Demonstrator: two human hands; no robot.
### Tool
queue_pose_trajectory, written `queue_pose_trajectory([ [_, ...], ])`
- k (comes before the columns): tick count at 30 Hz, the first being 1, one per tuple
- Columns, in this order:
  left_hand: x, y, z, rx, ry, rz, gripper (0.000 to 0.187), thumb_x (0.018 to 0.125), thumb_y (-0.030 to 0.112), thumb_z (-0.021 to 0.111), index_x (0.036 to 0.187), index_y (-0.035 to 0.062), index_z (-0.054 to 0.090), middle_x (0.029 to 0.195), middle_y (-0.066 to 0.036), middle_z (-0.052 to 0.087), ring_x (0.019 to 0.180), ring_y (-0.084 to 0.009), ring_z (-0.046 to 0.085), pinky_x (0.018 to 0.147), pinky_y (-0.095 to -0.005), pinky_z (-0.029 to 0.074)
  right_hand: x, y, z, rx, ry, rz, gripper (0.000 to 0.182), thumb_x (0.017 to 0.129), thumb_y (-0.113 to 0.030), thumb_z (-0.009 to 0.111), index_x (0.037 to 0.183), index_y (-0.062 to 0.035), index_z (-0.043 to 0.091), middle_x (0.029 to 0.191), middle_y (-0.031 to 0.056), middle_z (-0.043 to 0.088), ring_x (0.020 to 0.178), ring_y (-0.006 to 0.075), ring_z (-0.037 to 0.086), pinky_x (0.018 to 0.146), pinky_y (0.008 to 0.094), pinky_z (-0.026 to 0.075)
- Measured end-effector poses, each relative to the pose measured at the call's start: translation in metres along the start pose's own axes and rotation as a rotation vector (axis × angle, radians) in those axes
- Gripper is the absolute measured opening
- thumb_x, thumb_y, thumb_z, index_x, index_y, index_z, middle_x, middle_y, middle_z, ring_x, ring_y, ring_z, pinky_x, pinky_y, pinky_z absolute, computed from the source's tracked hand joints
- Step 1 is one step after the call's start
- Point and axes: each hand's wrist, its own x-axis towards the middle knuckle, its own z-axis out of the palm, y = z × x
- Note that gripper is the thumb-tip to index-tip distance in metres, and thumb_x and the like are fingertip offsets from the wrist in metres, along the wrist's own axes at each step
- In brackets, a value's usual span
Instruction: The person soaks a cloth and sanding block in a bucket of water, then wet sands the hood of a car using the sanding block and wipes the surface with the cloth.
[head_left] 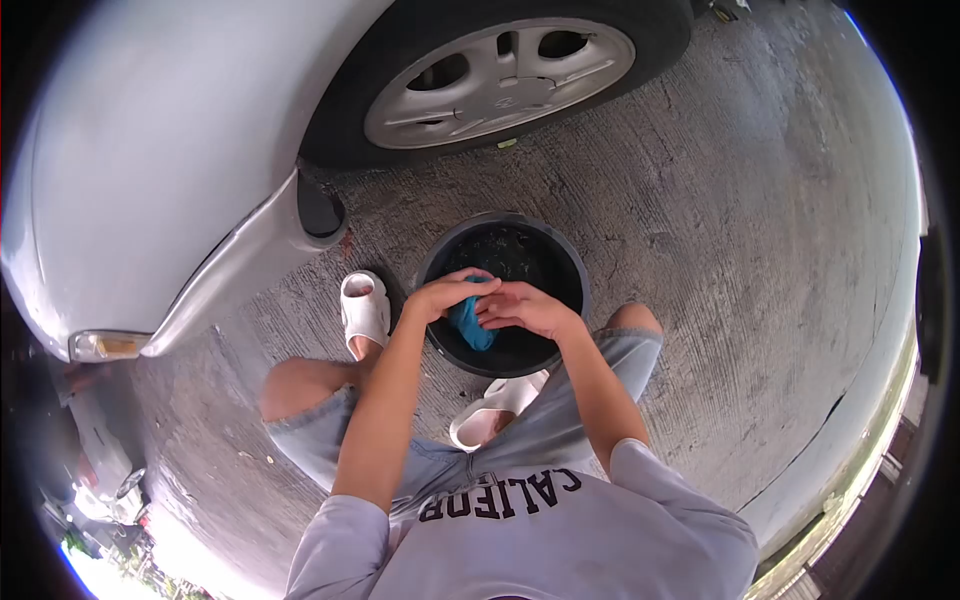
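A wet-looking blue cloth (470, 325) is bunched between my two hands, above the black bucket (433, 262). My left hand (455, 292) is closed around the cloth's upper part, its fingers pointing right. From the other side, my right hand (528, 308) presses its curled fingers against the cloth, close to the left fingertips. The lower end of the cloth hangs below the hands inside the bucket's outline. Dark liquid with some pale bubbles or flecks (505, 248) shows in the far part of the bucket.
A silver car stands ahead and to the left, with its wheel (500, 90) beyond the bucket and its bumper (225, 250) at the left. The bucket rests on grooved concrete (730, 230) between my knees. My white clogs (365, 310) are close to it.
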Motion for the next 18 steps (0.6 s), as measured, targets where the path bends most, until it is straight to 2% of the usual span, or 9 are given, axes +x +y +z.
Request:
queue_pose_trajectory([
  [2,0.015,0.024,0.018,-0.078,-0.054,0.184,0.075,0.079,0.043,0.085,0.135,0.0016,0.056,0.119,-0.011,0.067,0.11,-0.0178,0.063,0.097,-0.0301,0.048,-0.019,-0.036,-0.026,-0.096,0.131,0.016,0.04,0.099,-0.007,0.049,0.138,-0.001,0.052,0.119,0.0149,0.07,0.109,0.0259,0.07,0.096,0.0373,0.055],
  [3,-0.052,-0.014,-0.007,0.058,0.227,0.113,0.066,0.08,0.034,0.084,0.13,-0.0004,0.058,0.111,-0.01,0.069,0.1,-0.0168,0.066,0.088,-0.0282,0.052,0.008,-0.009,0.021,-0.106,0.134,0.012,0.045,0.094,-0.001,0.049,0.139,0.0008,0.051,0.117,0.015,0.07,0.107,0.0245,0.07,0.095,0.0368,0.056],
  [5,-0.089,0.02,0.02,0.058,0.331,0.234,0.076,0.072,0.04,0.084,0.129,-0.0032,0.058,0.115,-0.014,0.068,0.104,-0.0212,0.067,0.09,-0.0332,0.053,0.013,0.015,-0.023,-0.418,0.414,-0.04,0.054,0.087,-0.004,0.059,0.14,-0.0033,0.052,0.114,0.0187,0.071,0.107,0.0283,0.071,0.095,0.0376,0.055],
  [9,-0.135,0.061,0.002,-0.306,0.349,0.293,0.056,0.08,0.032,0.079,0.123,-0.0008,0.062,0.11,-0.012,0.07,0.097,-0.0208,0.07,0.085,-0.0357,0.057,0.09,0.068,-0.044,-1.102,0.333,-0.028,0.06,0.076,-0.019,0.075,0.134,-0.0136,0.061,0.117,0.0181,0.07,0.114,0.0418,0.065,0.098,0.0443,0.053],
  [12,-0.165,0.083,0.002,-0.385,0.333,0.343,0.047,0.084,0.027,0.076,0.12,-0.0005,0.064,0.108,-0.011,0.071,0.092,-0.0207,0.071,0.082,-0.0356,0.058,0.082,0.113,0.022,-1.326,0.569,0.013,0.057,0.078,-0.021,0.076,0.133,-0.0134,0.063,0.127,0.0163,0.065,0.115,0.0418,0.064,0.1,0.0462,0.052],
  [14,-0.177,0.095,0.001,-0.317,0.384,0.381,0.045,0.085,0.03,0.076,0.115,-0.0014,0.066,0.104,-0.012,0.071,0.089,-0.0213,0.071,0.08,-0.035,0.059,0.111,0.163,0.005,-1.859,0.6,-0.107,0.062,0.077,-0.024,0.08,0.135,-0.014,0.06,0.138,0.018,0.057,0.121,0.0408,0.061,0.101,0.0469,0.052],
  [15,-0.174,0.093,-0.006,-0.316,0.386,0.386,0.045,0.085,0.03,0.076,0.115,-0.0014,0.066,0.104,-0.012,0.071,0.089,-0.0213,0.071,0.08,-0.035,0.059,0.115,0.151,0.003,-1.861,0.602,-0.113,0.062,0.077,-0.024,0.08,0.135,-0.014,0.06,0.138,0.018,0.057,0.121,0.0408,0.061,0.101,0.0469,0.052],
  [17,-0.156,0.082,-0.02,-0.208,0.377,0.414,0.049,0.084,0.033,0.077,0.117,-0.0013,0.065,0.104,-0.012,0.071,0.09,-0.0209,0.071,0.08,-0.0345,0.059,0.109,0.115,-0.011,-1.52,0.325,0.343,0.064,0.08,-0.023,0.077,0.14,-0.0164,0.054,0.145,0.0145,0.051,0.13,0.0372,0.054,0.105,0.0506,0.048],
  [18,-0.154,0.085,-0.021,-0.226,0.367,0.413,0.049,0.084,0.033,0.077,0.117,-0.0013,0.065,0.104,-0.012,0.071,0.09,-0.0209,0.071,0.08,-0.0345,0.059,0.095,0.102,-0.019,-1.529,0.323,0.364,0.064,0.08,-0.023,0.077,0.14,-0.0164,0.054,0.145,0.0145,0.051,0.13,0.0372,0.054,0.105,0.0506,0.048],
])
